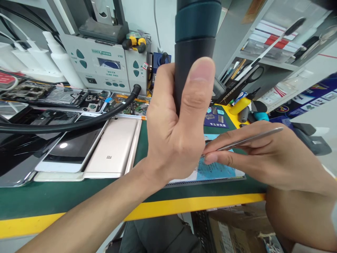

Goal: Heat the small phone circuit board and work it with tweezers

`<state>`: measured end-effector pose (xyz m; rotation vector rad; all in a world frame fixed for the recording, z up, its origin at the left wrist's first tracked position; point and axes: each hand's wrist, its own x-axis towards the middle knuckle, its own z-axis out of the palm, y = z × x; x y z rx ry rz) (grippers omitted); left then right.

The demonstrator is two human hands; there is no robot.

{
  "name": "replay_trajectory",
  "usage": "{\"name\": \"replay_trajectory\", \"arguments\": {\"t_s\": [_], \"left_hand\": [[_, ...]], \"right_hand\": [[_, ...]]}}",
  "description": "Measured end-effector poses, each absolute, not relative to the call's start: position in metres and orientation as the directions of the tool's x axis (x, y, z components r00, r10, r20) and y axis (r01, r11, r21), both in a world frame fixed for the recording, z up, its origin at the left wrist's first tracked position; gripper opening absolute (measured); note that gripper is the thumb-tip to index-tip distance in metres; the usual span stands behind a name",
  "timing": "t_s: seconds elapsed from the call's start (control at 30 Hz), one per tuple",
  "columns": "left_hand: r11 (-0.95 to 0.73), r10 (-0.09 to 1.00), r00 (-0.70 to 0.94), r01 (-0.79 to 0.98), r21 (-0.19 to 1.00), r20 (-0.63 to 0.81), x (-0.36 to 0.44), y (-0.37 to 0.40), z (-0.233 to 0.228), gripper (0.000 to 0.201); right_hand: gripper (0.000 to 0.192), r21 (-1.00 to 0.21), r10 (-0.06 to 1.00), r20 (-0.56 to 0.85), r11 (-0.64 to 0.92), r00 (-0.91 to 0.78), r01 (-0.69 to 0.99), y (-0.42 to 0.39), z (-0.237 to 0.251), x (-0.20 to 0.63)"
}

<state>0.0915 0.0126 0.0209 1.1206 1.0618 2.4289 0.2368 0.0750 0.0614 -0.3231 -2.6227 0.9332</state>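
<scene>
My left hand (176, 137) is wrapped round the dark handle of a hot air gun (196, 38), held upright in the middle of the view with the thumb along its side. The gun's lower end is hidden behind the hand. To the right, my right hand (263, 154) pinches a pair of metal tweezers (250, 139), whose tips are covered by the fingers and left hand. Both hands are over a blue and white mat (218, 170) on the green bench top (158, 193). Whatever lies at the tweezer tips cannot be made out.
A hot air station (105, 66) stands at the back left, and its black hose (105, 121) crosses over several phones, including a gold phone back (112, 147). Opened phone boards (129, 105) lie behind them. A yellow bottle (240, 105) and tool holder (234, 79) are at right.
</scene>
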Motion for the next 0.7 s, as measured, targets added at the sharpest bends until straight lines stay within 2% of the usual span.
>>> {"name": "replay_trajectory", "arguments": {"t_s": [0.1,0.2,0.37,0.53,0.6,0.7], "left_hand": [[-0.682,0.512,-0.686,0.042,0.730,0.517,0.093,0.011,0.024,0.038],[-0.670,0.517,-0.699,0.028,0.741,0.494,0.096,0.010,0.026,0.041],[-0.654,0.528,-0.708,0.012,0.757,0.468,0.098,0.009,0.027,0.041],[-0.645,0.532,-0.699,0.031,0.764,0.478,0.098,0.008,0.028,0.039],[-0.646,0.533,-0.693,0.038,0.762,0.486,0.098,0.008,0.028,0.040],[-0.646,0.523,-0.696,0.051,0.761,0.491,0.097,0.009,0.028,0.044]], "right_hand": [[0.009,-0.624,0.323,0.257,0.775,-0.911,0.099,0.072,0.062,0.238],[0.008,-0.667,0.340,0.250,0.740,-0.906,0.093,0.069,0.061,0.241],[0.019,-0.721,0.346,0.217,0.687,-0.913,0.089,0.070,0.060,0.245],[0.007,-0.630,0.344,0.227,0.766,-0.911,0.132,0.077,0.063,0.245],[0.012,-0.596,0.354,0.223,0.787,-0.908,0.160,0.079,0.065,0.245],[0.018,-0.618,0.428,0.174,0.748,-0.887,0.240,0.083,0.068,0.246]]}}
